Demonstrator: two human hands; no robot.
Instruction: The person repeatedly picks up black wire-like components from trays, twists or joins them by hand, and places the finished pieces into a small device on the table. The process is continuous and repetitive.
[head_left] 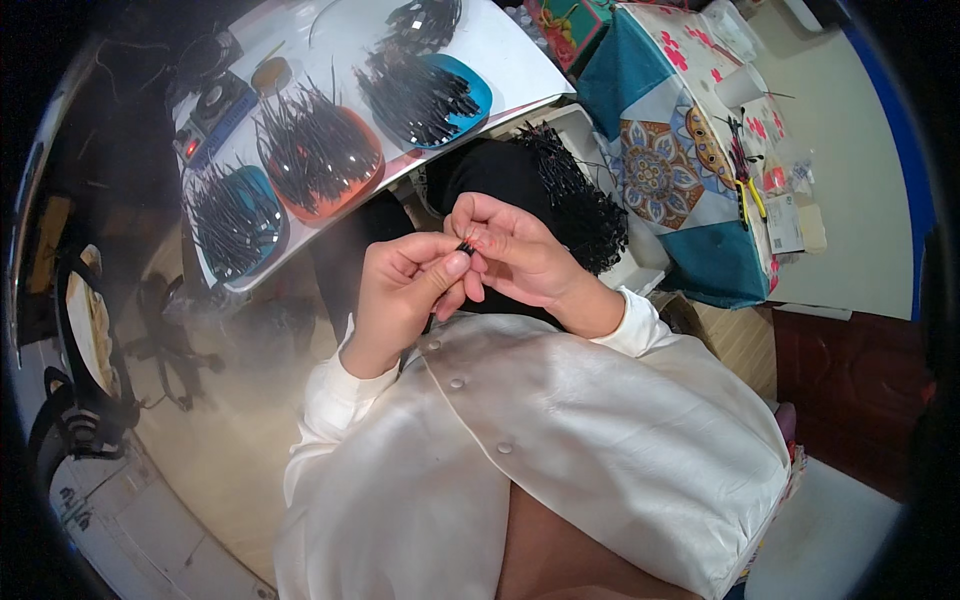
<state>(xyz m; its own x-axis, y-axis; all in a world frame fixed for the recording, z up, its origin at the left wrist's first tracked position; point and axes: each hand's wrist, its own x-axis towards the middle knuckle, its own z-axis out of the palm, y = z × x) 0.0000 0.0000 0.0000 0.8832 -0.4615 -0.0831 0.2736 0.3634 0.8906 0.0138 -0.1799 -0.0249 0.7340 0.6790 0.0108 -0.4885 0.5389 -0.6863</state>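
In front of my body, above my lap, my two hands meet. My left hand [405, 290] is closed, its thumb and fingers pinching a small black piece [465, 247] like a connector. My right hand [522, 255] is also closed, its fingertips pressed together right at that piece, beside a thin reddish strand. What the right fingertips grip is mostly hidden. Past the hands, an orange tray [335, 195] and a blue tray [470, 98] hold heaps of short black wires with pale tips. Another blue tray [262, 185] of such wires stands to the left.
The trays stand on a white table [520, 60] with a small device [215, 115] showing a red light. Right of my lap, a white bin [640, 255] holds a big black wire bundle [575, 195]. Pliers with yellow handles [748, 195] lie on a patterned cloth [660, 170] farther right.
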